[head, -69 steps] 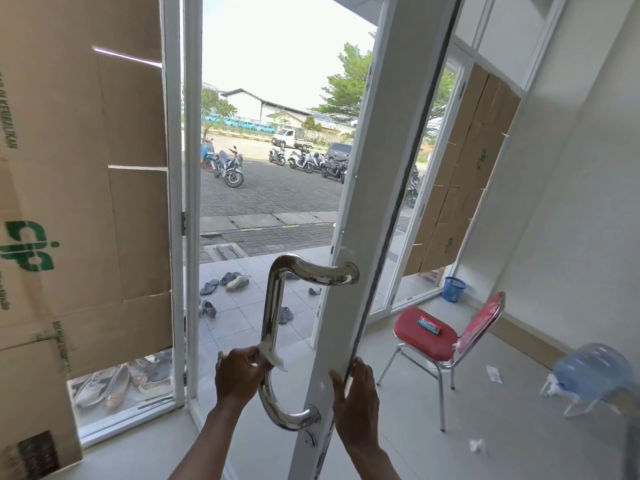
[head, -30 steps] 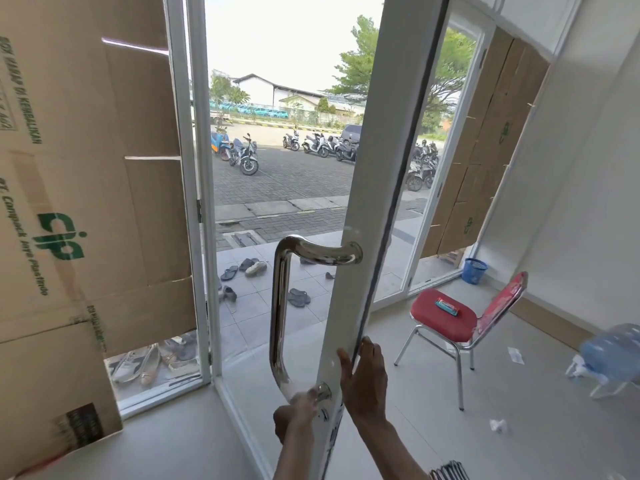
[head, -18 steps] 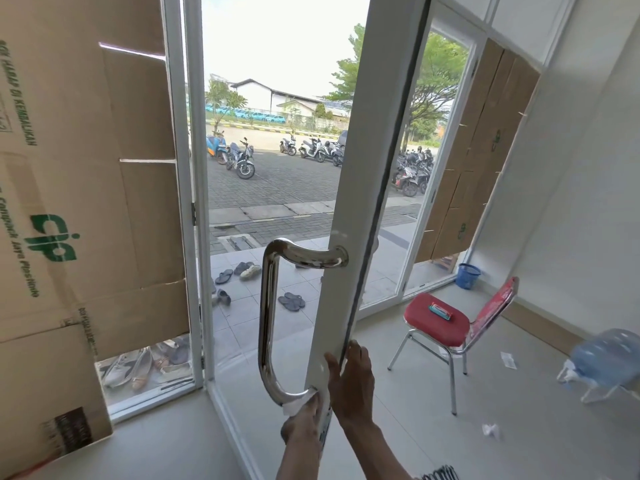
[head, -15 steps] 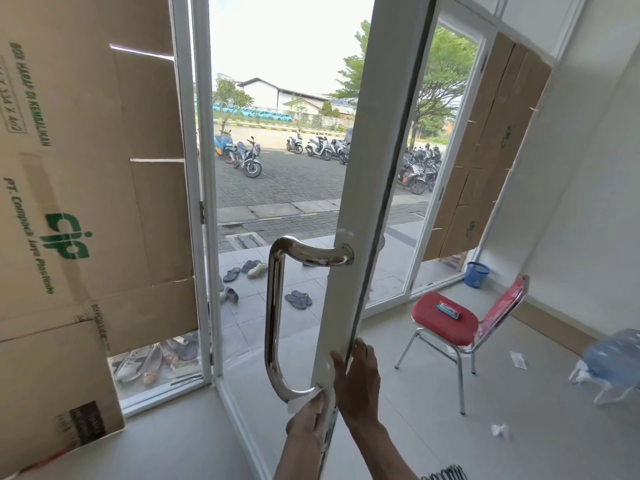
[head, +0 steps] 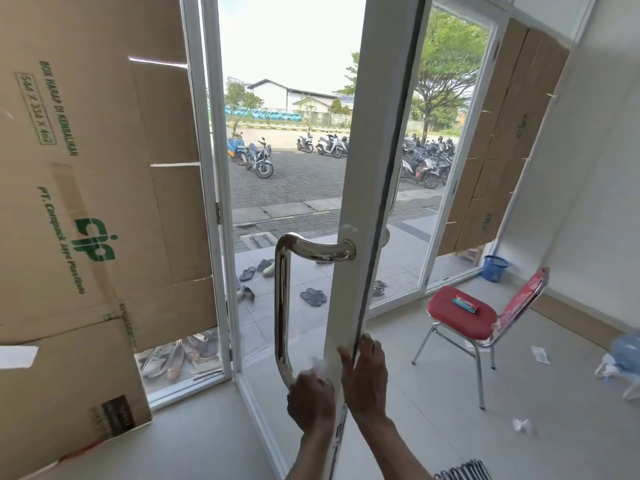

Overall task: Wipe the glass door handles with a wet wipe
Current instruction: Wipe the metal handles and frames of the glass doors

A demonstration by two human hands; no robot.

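A shiny chrome door handle (head: 282, 299) is fixed to the white frame of the open glass door (head: 360, 188). My left hand (head: 311, 403) is closed around the handle's lower bend, pressing a white wet wipe (head: 320, 364) against it where it meets the frame. My right hand (head: 365, 379) lies flat, fingers spread, on the edge of the door frame just right of the left hand. The handle's bottom mount is hidden by my left hand. A second handle (head: 394, 188) on the door's other side shows partly through the glass.
Flattened cardboard (head: 90, 202) covers the left window. A red chair (head: 471, 320) with a small packet (head: 465, 303) on its seat stands to the right. A blue bucket (head: 494, 267), crumpled tissues (head: 523, 426) and a water jug (head: 623, 355) are on the floor. Sandals (head: 313, 296) lie outside.
My left hand has slid from the middle of the handle down to its lower bend with the wipe and rubs there. My right hand stays on the door edge.
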